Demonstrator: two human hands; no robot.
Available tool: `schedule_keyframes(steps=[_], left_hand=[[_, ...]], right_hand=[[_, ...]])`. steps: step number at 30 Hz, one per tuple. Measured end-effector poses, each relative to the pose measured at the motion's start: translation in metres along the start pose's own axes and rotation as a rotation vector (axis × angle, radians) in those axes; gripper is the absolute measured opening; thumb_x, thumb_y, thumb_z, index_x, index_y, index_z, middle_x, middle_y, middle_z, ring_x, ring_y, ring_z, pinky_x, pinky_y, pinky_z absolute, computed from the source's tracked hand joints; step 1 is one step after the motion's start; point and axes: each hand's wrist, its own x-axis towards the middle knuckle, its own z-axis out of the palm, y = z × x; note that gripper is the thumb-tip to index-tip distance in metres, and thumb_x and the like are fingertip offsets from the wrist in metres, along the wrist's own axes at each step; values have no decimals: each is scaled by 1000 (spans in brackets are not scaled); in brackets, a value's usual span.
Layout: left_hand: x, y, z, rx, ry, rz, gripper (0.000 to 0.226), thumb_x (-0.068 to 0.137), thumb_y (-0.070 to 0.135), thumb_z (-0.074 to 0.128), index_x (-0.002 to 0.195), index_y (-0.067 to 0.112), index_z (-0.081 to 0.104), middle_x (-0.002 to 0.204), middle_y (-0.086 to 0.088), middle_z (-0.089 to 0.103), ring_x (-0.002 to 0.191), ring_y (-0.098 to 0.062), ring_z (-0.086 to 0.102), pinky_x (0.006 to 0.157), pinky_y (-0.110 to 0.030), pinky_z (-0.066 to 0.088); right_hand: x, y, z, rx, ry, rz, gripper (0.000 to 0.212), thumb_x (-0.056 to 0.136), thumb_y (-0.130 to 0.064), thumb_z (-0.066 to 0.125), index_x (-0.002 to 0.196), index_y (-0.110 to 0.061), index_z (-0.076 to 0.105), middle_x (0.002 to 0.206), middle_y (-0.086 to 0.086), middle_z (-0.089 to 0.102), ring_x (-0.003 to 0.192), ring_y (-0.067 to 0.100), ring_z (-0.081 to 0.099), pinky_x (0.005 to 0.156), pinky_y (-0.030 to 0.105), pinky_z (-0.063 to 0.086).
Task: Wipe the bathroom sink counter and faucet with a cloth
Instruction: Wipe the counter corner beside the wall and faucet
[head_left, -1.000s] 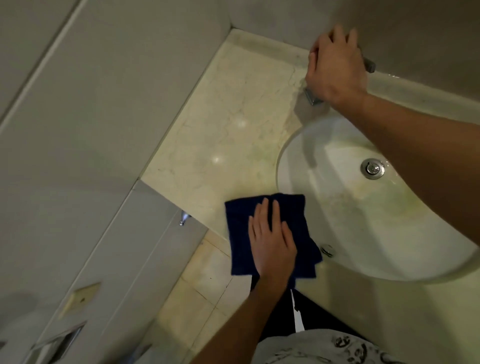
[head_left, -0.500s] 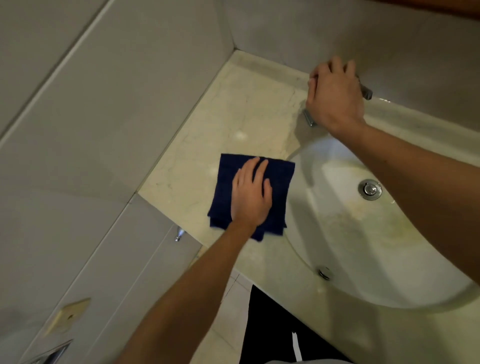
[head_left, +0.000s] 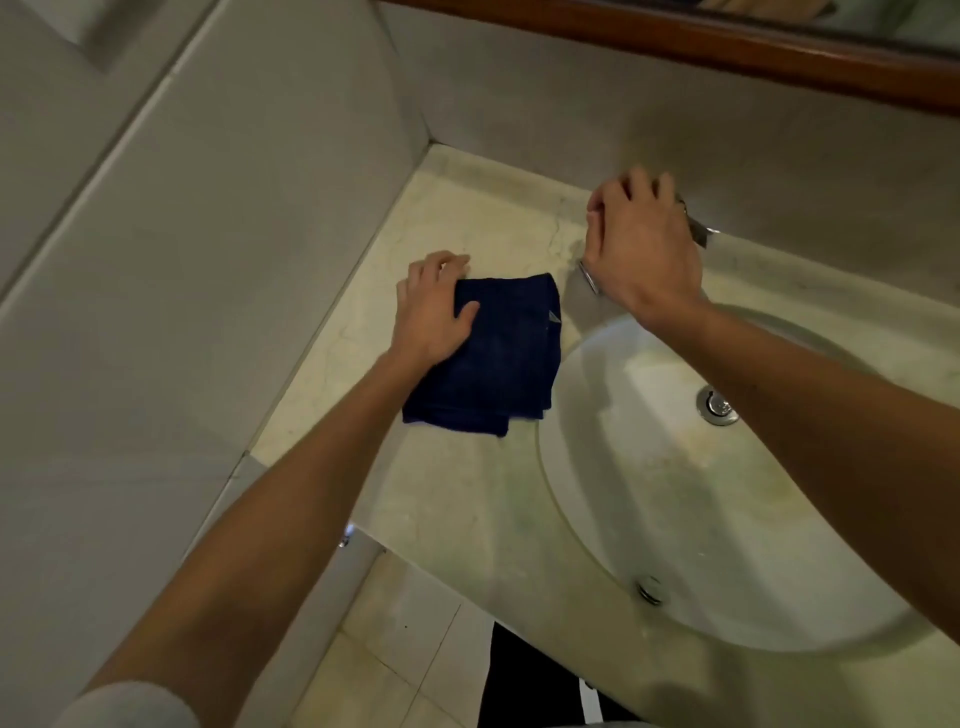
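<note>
A folded dark blue cloth (head_left: 501, 364) lies flat on the pale marble counter (head_left: 457, 499), just left of the white oval sink basin (head_left: 675, 493). My left hand (head_left: 434, 306) presses on the cloth's far left corner, fingers curled over its edge and thumb on top. My right hand (head_left: 641, 249) is wrapped over the chrome faucet (head_left: 698, 231) at the back wall. Only the faucet's two metal ends show beside the hand.
Grey tiled walls (head_left: 234, 234) close the counter on the left and at the back, meeting in a corner. A wooden mirror frame (head_left: 727, 47) runs above. The sink's drain (head_left: 719, 406) and overflow hole (head_left: 649, 590) are visible. Beige floor tiles (head_left: 405, 639) lie below the counter's front edge.
My left hand has pushed the cloth away from the front edge toward the back left corner of the counter. My right hand has stayed on the faucet.
</note>
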Motion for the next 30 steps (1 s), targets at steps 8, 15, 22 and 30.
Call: schedule_keyframes(steps=[8,15,22,30], left_hand=[[62,-8,-24,135,-343,84,32,83,43,79,105,22,68,108,2,61,113,-26,54,96,-37,33],[46,-14,-20,-22,5,164,52,83,37,81,127,20,60,134,-4,50,119,-23,48,104,-34,33],[-65,-47,2,53,-175,567,78,78,57,70,144,19,52,143,-5,48,124,-22,49,105,-37,42],[-44,-48,28,219,76,759,32,93,28,59,118,12,71,116,-7,68,88,-23,63,66,-34,50]], right_hand=[[-1,-3,-3,-15,-16,25,34,103,-31,39,116,-8,61,116,15,55,106,36,51,91,52,49],[-1,-5,-4,4,-24,38,33,103,-30,41,117,-9,62,117,14,56,106,35,51,89,51,50],[-3,-6,-6,31,-21,64,31,104,-31,42,117,-12,62,117,12,56,108,32,50,90,48,52],[-4,-6,-6,45,-19,66,30,105,-31,45,122,-12,61,122,10,55,113,29,49,93,45,52]])
